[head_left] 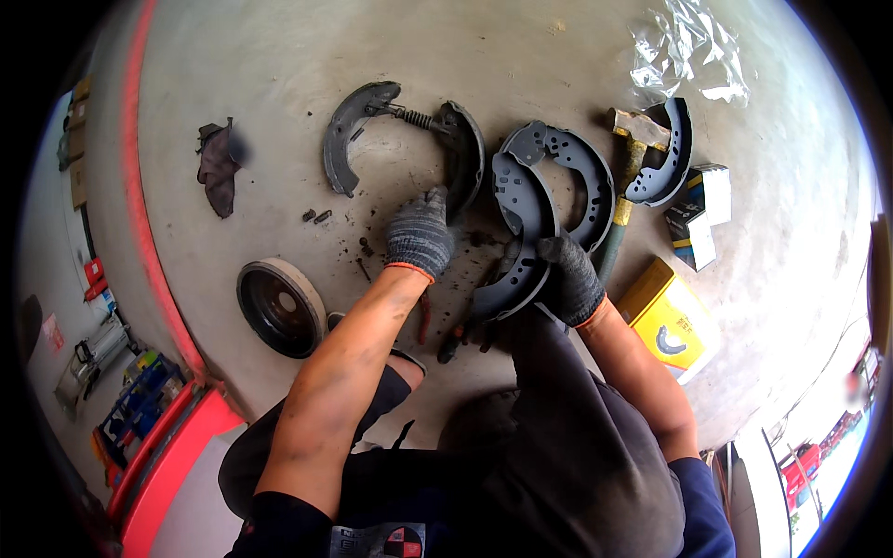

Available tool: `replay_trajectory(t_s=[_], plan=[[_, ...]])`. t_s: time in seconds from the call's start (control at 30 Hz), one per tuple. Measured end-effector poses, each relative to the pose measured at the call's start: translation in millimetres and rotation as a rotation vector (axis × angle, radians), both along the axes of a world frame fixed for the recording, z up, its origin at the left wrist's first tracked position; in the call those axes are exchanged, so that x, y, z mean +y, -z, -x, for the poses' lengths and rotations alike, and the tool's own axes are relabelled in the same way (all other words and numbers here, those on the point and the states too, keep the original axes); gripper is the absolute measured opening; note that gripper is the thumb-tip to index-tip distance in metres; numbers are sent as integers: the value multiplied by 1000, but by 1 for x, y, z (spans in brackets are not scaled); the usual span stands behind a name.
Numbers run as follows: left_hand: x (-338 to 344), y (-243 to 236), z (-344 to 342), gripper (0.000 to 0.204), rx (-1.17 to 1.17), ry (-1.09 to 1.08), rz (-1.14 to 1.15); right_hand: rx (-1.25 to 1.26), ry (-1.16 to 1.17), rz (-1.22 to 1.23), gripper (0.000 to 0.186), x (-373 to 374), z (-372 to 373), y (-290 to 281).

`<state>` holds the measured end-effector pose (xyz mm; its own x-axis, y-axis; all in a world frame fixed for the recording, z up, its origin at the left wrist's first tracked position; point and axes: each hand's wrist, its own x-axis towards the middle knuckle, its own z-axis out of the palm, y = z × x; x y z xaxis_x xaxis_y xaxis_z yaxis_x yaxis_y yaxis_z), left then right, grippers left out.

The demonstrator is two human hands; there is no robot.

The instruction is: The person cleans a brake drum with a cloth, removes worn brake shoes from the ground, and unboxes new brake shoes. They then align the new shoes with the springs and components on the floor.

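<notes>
My left hand [419, 232], in a grey knit glove, is closed at the lower inner edge of a worn brake shoe [465, 153]; its fingertips are partly hidden. A coil spring and adjuster [414, 117] join that shoe to a second worn brake shoe [342, 139] on the floor. My gloved right hand [572, 277] grips a clean grey brake shoe [526, 200] by its lower part, tilted up near my knee. Just behind it lies another clean brake shoe [591, 177], partly covered. Pliers [452, 342] with dark orange handles lie below, between my arms.
A hammer [640, 130] rests at the right beside another clean shoe [672, 158], small boxes [690, 232] and a yellow box [665, 312]. Clear plastic wrap [693, 51] lies far right. Left are a brake drum [279, 307], a dark rag [219, 167] and small springs [316, 217].
</notes>
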<state>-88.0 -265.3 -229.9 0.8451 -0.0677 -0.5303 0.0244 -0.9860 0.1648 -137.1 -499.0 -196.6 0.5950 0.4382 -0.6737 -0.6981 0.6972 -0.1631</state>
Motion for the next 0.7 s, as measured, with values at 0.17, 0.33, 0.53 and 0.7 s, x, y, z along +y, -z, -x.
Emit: replay_trajectory(t_s=[0.17,0.33,0.53,0.7], plan=[[21,0,-4,69,-18,-21,-67,-125,-33,110,32,-2,-14,3],[39,-15,-28,74,-34,-152,-72,-166,-63,226,28,-2,-49,8],[78,-16,-50,70,-87,-196,-137,-182,-124,244,28,45,-133,11],[83,-27,-42,69,-144,-197,-93,-163,-253,388,41,88,-166,60]])
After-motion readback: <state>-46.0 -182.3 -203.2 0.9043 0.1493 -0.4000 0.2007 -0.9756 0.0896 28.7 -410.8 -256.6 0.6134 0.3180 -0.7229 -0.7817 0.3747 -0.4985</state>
